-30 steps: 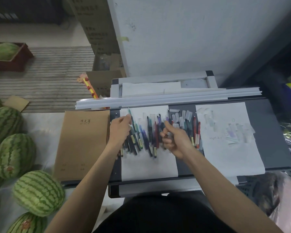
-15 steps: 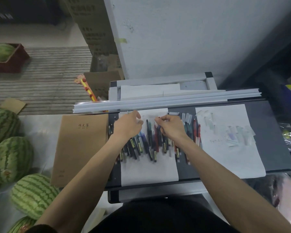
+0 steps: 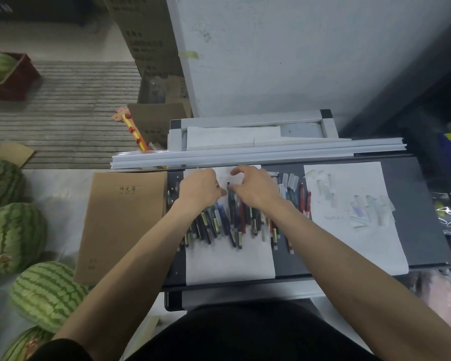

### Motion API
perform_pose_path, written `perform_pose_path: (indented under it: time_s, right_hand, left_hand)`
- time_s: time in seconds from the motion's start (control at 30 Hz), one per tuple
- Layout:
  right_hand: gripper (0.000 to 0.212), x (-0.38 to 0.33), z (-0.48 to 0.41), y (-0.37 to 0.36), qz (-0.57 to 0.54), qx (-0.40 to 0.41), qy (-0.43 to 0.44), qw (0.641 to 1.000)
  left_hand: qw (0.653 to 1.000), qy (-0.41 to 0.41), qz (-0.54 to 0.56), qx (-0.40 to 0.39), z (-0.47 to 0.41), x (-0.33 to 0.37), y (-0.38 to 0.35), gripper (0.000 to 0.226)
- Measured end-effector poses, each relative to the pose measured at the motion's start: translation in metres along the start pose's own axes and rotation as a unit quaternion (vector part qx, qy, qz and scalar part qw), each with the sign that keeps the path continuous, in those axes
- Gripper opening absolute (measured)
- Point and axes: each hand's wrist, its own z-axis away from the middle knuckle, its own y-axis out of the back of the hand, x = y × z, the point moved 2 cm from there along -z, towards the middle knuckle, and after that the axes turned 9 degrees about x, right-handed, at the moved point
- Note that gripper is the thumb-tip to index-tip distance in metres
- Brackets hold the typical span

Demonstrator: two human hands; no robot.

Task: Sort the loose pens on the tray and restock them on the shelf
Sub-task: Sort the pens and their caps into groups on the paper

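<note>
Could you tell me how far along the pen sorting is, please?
Early. Done: some red pens sit apart at the right. In hand: left hand and right hand meet at one dark pen. Left: the mixed pile on the tray; nothing shelved in view.

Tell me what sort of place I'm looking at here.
Probably a small shop's stock area: loose pens on a grey tray, watermelons piled at left, and printed cardboard cartons behind.

white strips (image 3: 258,155) barring tray's (image 3: 414,204) far edge, right paper (image 3: 349,243) open
</note>
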Motion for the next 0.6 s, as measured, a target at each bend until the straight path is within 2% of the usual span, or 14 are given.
perform_pose_path:
  time_s: [0.07,0.13,0.4,0.6]
  right_hand:
    - [0.057,-0.004,-0.004,-0.001,0.048,-0.034,0.023,0.998]
    - [0.063,-0.007,-0.006,-0.001,0.087,-0.057,0.044,0.994]
    - [0.064,-0.016,-0.002,-0.001,0.157,-0.066,0.102,0.980]
    - [0.050,-0.019,-0.005,-0.005,0.156,-0.043,0.088,0.983]
  left_hand:
    - [1.000,0.000,0.007,-0.013,0.001,-0.001,0.001,0.046]
    - [1.000,-0.001,0.015,-0.022,0.004,-0.006,0.003,0.045]
    - [0.999,0.001,0.041,-0.030,0.012,-0.009,0.003,0.045]
    - [0.993,0.032,0.110,-0.003,0.008,-0.016,-0.006,0.041]
